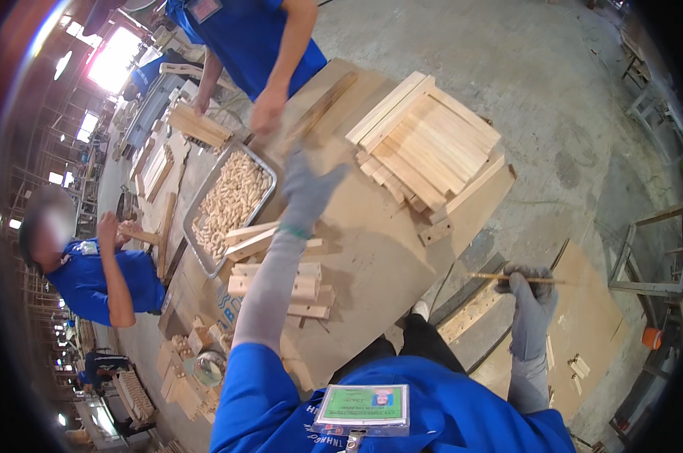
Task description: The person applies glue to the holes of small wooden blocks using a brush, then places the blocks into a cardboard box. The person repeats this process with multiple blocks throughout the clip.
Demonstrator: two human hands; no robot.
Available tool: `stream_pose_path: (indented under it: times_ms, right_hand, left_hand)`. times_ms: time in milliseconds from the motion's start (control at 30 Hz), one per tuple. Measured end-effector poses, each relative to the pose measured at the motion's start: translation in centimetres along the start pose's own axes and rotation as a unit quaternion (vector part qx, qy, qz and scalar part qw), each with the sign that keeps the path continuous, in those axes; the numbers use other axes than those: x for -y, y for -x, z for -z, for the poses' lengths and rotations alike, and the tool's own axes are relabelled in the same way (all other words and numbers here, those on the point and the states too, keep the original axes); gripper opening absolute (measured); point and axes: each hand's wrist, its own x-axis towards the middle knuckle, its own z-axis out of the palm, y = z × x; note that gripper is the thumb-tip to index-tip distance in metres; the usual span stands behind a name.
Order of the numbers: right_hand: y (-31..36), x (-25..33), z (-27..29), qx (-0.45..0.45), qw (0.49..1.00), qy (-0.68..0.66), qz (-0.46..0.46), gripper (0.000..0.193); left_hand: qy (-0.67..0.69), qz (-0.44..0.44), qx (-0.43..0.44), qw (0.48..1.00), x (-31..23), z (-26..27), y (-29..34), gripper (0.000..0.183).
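Observation:
My left hand (308, 189), in a grey glove, reaches over the table beside the tray of dowels. Its thumb is spread from the fingers, and nothing shows in it. Small wooden dowels (232, 192) fill the grey tray (193, 240) to its left. Below that hand lie several short wooden blocks (275, 285), some with drilled holes. Off the table's right side, my right hand (529, 285), also gloved, is closed around a thin wooden stick (481, 275). Whether the stick has a brush tip cannot be made out, as its right end is blurred.
A stack of pale wooden slats (428, 143) stands at the table's far right. Across the table, a co-worker's hand (270, 109) is close to my left one. Another person (103, 268) handles wood at the left. A glass jar (209, 368) stands among blocks at the near left.

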Motion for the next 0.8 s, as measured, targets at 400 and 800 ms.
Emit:
stream_pose_path:
  times_ms: [400,800]
  right_hand:
    - [2.2,-0.3,5.8,-0.135,0.989,0.054,-0.026,0.009]
    - [-0.5,-1.2,1.1,-0.007,0.997,-0.014,0.079,0.018]
  left_hand:
    - [-0.201,0.014,0.331,0.922,-6.4,-14.1,-15.8,0.089]
    - [0.191,-0.012,0.099,0.976,-6.3,-4.1,1.9,0.088]
